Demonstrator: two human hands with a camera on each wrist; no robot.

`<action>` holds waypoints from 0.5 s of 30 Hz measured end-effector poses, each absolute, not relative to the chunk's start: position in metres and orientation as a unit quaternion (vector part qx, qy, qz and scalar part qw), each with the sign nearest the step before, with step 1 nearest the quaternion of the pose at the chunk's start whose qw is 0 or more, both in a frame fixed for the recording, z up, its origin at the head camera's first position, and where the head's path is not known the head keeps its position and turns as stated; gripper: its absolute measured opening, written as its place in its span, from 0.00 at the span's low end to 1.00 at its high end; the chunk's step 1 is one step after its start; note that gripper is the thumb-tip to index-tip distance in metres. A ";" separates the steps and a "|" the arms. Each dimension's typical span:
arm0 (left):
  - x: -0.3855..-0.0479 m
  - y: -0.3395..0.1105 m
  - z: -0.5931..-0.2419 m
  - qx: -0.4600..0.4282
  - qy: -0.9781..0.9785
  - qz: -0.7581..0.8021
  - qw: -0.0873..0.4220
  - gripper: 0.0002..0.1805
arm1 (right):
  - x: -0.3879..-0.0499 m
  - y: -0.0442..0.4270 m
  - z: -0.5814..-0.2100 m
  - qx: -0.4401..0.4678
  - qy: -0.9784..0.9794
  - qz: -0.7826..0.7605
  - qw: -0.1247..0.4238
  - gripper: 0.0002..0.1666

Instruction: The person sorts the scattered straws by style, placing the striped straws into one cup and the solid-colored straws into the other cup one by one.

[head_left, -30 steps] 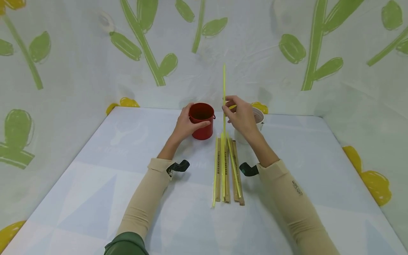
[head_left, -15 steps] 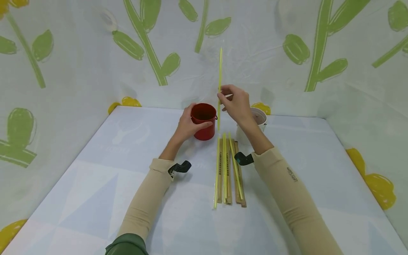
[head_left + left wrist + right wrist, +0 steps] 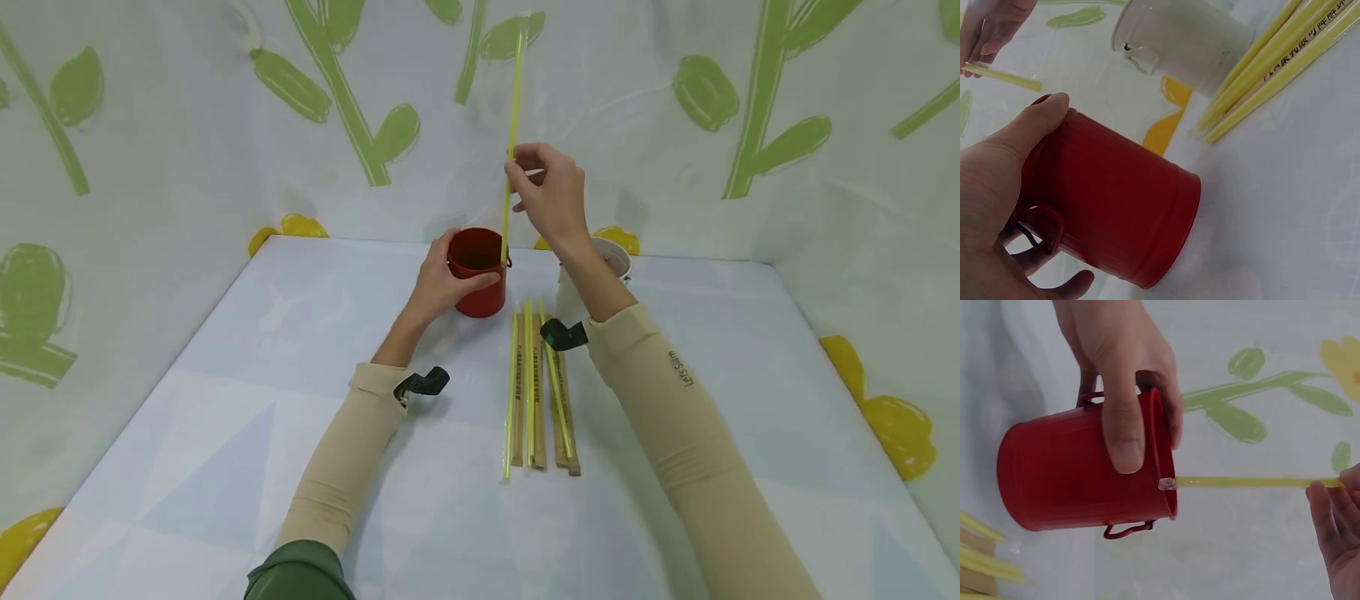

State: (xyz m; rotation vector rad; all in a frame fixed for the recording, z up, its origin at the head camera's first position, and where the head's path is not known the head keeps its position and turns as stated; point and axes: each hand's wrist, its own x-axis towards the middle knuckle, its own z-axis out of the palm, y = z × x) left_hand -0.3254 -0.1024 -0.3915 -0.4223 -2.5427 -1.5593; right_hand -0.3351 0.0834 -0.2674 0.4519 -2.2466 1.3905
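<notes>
A yellow straw (image 3: 516, 100) in a clear wrapper stands nearly upright, pinched between the thumb and fingers of my right hand (image 3: 553, 187). Its lower end, a crinkled wrapper tip in the right wrist view, overlaps the rim of a small red bucket (image 3: 480, 292); whether it touches the rim cannot be made out. My left hand (image 3: 438, 279) grips the bucket from the left, thumb across the front near the rim. In the left wrist view, the red bucket (image 3: 1116, 194) shows a wire-like side handle. The bucket's bottom inside is too dark to see.
Several wrapped yellow straws (image 3: 530, 383) and brown paper-wrapped sticks (image 3: 566, 417) with printed lettering lie on the table (image 3: 420, 517) before the buckets. Behind my right forearm stands a white bucket (image 3: 570, 292), partly hidden. A flower-patterned wall (image 3: 600, 100) rises at the table's far edge.
My right hand has lifted the straw up off the bundle and moved it slightly left, over to the red bucket's rim. My left hand keeps holding the bucket in place.
</notes>
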 end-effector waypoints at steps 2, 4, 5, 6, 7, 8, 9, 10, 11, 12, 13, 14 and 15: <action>-0.326 -0.102 -0.389 -0.143 -0.842 -0.517 0.067 0.49 | -0.337 0.082 -0.262 0.165 -0.811 0.512 0.228 0.17; -0.326 -0.102 -0.387 -0.144 -0.840 -0.518 0.068 0.49 | -0.338 0.080 -0.259 0.166 -0.805 0.523 0.225 0.17; -0.327 -0.102 -0.387 -0.144 -0.840 -0.519 0.068 0.49 | -0.339 0.079 -0.258 0.167 -0.802 0.528 0.222 0.17; -0.327 -0.102 -0.387 -0.145 -0.839 -0.519 0.069 0.48 | -0.339 0.078 -0.258 0.168 -0.802 0.530 0.219 0.16; -0.327 -0.102 -0.387 -0.145 -0.839 -0.520 0.069 0.48 | -0.339 0.077 -0.259 0.169 -0.802 0.532 0.215 0.16; -0.327 -0.103 -0.387 -0.145 -0.839 -0.520 0.069 0.48 | -0.339 0.077 -0.260 0.168 -0.803 0.532 0.211 0.16; -0.327 -0.103 -0.388 -0.145 -0.839 -0.520 0.068 0.49 | -0.339 0.076 -0.263 0.168 -0.805 0.529 0.208 0.16; -0.327 -0.104 -0.389 -0.145 -0.839 -0.520 0.067 0.49 | -0.338 0.075 -0.266 0.168 -0.810 0.524 0.206 0.16; -0.327 -0.104 -0.389 -0.144 -0.840 -0.519 0.067 0.49 | -0.338 0.075 -0.269 0.168 -0.813 0.520 0.203 0.16; -0.326 -0.104 -0.390 -0.143 -0.840 -0.519 0.067 0.49 | -0.337 0.074 -0.273 0.168 -0.817 0.514 0.201 0.16; -0.326 -0.104 -0.391 -0.143 -0.840 -0.519 0.067 0.49 | -0.337 0.074 -0.277 0.168 -0.819 0.512 0.197 0.16; -0.326 -0.104 -0.392 -0.143 -0.841 -0.518 0.068 0.49 | -0.337 0.073 -0.282 0.168 -0.822 0.508 0.194 0.16; -0.326 -0.104 -0.392 -0.144 -0.840 -0.518 0.068 0.49 | -0.337 0.073 -0.286 0.169 -0.825 0.505 0.190 0.16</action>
